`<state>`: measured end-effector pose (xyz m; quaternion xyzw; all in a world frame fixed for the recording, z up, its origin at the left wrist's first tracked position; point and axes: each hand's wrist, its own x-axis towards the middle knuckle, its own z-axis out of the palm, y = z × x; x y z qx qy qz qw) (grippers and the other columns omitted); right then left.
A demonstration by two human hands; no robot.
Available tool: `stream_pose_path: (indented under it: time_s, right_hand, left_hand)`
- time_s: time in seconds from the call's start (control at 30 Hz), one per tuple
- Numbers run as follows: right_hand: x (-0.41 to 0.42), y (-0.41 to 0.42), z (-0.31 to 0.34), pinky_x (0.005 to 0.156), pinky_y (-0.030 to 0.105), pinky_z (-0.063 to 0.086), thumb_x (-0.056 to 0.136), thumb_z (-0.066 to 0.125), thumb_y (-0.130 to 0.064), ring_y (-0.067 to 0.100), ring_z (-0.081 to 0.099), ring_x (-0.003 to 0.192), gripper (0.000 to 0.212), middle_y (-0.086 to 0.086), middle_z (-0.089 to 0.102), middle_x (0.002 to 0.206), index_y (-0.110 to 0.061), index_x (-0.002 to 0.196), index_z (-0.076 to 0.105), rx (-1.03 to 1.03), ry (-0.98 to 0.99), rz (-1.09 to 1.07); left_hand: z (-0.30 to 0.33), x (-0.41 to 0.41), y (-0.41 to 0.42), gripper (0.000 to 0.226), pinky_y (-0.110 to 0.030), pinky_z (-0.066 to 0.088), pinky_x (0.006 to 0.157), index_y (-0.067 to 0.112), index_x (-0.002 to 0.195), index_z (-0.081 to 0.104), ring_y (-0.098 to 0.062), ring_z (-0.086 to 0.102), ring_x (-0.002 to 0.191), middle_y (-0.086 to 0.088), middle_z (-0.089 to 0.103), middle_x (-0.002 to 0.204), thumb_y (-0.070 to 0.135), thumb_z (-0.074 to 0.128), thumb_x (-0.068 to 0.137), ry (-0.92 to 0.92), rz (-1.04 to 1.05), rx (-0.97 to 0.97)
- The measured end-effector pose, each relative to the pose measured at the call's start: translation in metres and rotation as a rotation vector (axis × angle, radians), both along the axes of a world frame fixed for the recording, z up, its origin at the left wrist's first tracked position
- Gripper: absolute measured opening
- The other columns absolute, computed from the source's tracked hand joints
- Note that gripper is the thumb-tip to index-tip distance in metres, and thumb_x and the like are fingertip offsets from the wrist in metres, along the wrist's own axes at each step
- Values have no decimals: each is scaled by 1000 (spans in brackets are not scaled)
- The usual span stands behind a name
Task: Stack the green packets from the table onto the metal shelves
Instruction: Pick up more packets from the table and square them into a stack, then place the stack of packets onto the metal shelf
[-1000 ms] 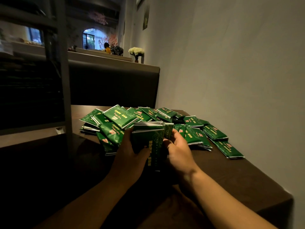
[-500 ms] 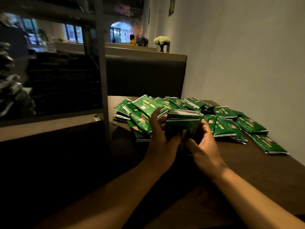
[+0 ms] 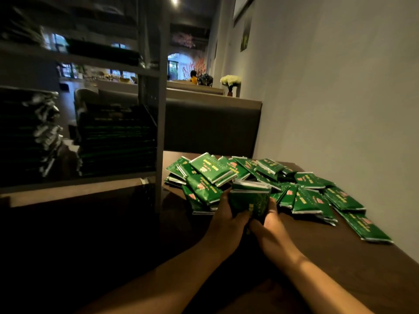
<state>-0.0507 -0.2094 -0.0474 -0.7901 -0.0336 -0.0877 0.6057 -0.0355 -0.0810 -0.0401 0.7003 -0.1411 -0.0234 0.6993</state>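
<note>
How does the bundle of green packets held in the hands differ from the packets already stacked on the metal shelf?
The held bundle is a short stack gripped between the left hand and right hand above the table; the shelf stack is far taller and rests untouched on the metal shelf. The held bundle shows clear green with silver edges; the shelf stack sits in shadow, nearly black. Both are neatly squared packets, unlike the loose pile.

A small bundle of green packets (image 3: pixel 249 198) stands upright, held above the near part of the table (image 3: pixel 340 264). Behind it, many more green packets with silver ends lie in a messy pile (image 3: pixel 260 177) along the table's far and right edges. Dark stacked packets (image 3: pixel 118 139) already sit on the metal shelves (image 3: pixel 158 132) by the table's left side.
</note>
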Motion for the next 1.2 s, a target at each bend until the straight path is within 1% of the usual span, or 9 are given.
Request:
stream_pose_path:
  time_s: [0.1,0.23,0.33,0.47,0.63,0.73,0.83,0.93,1.2]
  right_hand:
    - [-8,-1,12,88,29,50,56,70,-59,6,64,104,81,-7,65,118,-46,126,32,-43,13,-9]
    - [-13,-5,25,88,37,55,35,82,-75,17,63,110,96,-2,59,125,-54,118,38,69,36,25]
    - [-20,1,47,89,48,55,41,88,-63,26,63,111,91,4,58,127,-50,117,39,128,23,120]
    - [-32,22,88,70,38,60,74,80,-20,29,64,104,59,0,59,120,-36,118,44,227,-64,165]
    - [-48,60,141,76,23,56,86,70,-17,8,60,107,24,-19,56,116,-41,86,66,-196,-443,143]
    - [-55,85,166,94,19,39,87,68,-26,-2,44,119,21,-23,51,120,-42,100,70,-568,-792,25]
    - [-72,125,187,101,29,38,85,49,-41,8,40,124,46,-10,51,130,-29,128,58,-774,-913,46]
    - [-74,158,201,108,40,36,75,63,-43,20,39,130,73,0,46,140,-20,141,40,-960,-987,28]
    - [-29,214,250,86,48,56,74,79,-14,36,59,108,63,16,58,123,-5,131,55,-993,-1185,-74]
  left_hand:
    - [6,-3,3,36,-7,46,75,33,114,47,10,60,90,13,63,106,12,62,89,11,79,-4]
    - [21,-12,10,43,-10,49,69,26,115,50,11,63,82,9,65,103,8,70,82,46,145,-68]
    - [42,-23,21,44,-12,50,63,31,111,49,2,62,86,10,63,104,7,71,81,41,184,-114]
    - [80,-41,47,44,-32,54,77,36,118,48,-15,61,99,3,62,112,21,71,83,112,214,-209]
    - [132,-70,83,32,-47,57,83,23,110,61,-21,71,87,-4,73,94,9,70,82,27,372,-382]
    - [155,-83,103,38,-55,57,78,29,100,53,-26,71,84,-8,71,93,11,74,74,-32,527,-479]
    - [181,-95,124,50,-53,56,82,36,107,44,-25,69,87,-8,67,97,15,75,74,-105,642,-545]
    - [205,-105,143,54,-49,55,87,34,122,37,-28,67,93,-11,64,106,18,70,83,-79,627,-626]
    - [246,-99,194,42,-40,58,75,24,124,43,-27,69,93,-12,67,107,25,65,88,-95,574,-584]
